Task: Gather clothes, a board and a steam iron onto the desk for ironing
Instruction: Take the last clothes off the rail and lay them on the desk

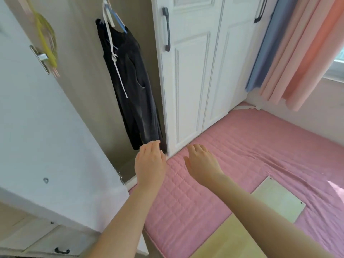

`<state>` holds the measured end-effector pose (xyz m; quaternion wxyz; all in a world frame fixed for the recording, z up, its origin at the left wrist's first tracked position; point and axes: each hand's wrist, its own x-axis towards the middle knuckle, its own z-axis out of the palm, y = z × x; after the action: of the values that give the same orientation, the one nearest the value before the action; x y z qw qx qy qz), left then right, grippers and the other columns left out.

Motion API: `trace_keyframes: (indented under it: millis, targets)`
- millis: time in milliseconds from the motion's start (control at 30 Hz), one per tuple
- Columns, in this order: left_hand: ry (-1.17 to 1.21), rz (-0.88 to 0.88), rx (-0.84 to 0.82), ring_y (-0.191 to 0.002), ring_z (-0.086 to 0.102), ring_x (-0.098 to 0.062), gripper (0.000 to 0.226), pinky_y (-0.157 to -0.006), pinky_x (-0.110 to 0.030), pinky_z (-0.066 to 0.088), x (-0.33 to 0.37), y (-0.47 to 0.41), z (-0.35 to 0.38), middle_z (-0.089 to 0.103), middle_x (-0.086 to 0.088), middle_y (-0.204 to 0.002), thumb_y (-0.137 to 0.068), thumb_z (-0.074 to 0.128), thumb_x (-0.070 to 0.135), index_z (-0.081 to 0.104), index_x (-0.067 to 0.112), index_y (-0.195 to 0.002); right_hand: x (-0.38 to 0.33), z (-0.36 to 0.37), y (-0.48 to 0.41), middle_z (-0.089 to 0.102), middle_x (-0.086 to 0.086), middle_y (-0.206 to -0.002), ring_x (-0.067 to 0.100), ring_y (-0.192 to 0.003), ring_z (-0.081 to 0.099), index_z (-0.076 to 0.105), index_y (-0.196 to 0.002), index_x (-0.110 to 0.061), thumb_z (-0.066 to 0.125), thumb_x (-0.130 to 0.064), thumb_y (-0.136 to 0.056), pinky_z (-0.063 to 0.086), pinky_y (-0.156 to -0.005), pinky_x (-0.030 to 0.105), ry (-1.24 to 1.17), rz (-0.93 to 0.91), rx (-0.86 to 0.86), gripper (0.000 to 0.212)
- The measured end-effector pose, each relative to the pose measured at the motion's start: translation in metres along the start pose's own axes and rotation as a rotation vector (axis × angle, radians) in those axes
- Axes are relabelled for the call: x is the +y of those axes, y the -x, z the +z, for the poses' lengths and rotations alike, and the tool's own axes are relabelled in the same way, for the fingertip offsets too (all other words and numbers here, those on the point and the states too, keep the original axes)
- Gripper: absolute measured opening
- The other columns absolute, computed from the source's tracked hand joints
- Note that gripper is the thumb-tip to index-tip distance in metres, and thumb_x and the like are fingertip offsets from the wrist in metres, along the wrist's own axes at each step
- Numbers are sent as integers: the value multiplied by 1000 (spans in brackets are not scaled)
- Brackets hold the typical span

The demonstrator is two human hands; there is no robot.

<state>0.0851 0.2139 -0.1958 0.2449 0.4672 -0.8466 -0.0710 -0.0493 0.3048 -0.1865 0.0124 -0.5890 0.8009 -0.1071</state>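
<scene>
Both hands reach forward, palms down, fingers straight and relaxed, holding nothing. The left hand (150, 161) is the nearer one to the dress (130, 86): its fingertips lie at the hem, and whether they touch the cloth I cannot tell. The right hand (202, 164) hovers beside it over the pink bed (260, 142), in front of the shut wardrobe doors (195, 71), clear of the cloth.

The dress hangs inside the open wardrobe, long and narrow, its long axis running from the hem by the left hand up and away to the left. There it ends at the blue hanger (120, 25), well above both hands, so taking it down likely means a long reach up along that line, not a pull at the hem.

A pale board (279, 200) lies flat on the bed behind the right forearm. No iron or counter is in view
</scene>
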Motion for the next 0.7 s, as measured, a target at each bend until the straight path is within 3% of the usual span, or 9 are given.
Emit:
trace_keyframes:
  millis: [367,700]
  targets:
    - [-15,-111,196,-118,53,-22,35,-90,-34,50,12,-156,-7,60,-5,-127,-96,50,25,54,14,-130,22,-69,-166,56,8,-126,24,-117,52,46,-130,-9,37,-30,-101,46,-97,33,-24,-243,162,37]
    - [-200,66,325,-116,50,-24,44,-78,-33,51,3,-282,-44,43,-5,-143,-97,49,32,44,21,-140,1,-127,-298,55,13,-123,27,-104,58,49,-128,-4,41,-20,-101,50,-88,33,-147,-335,236,32]
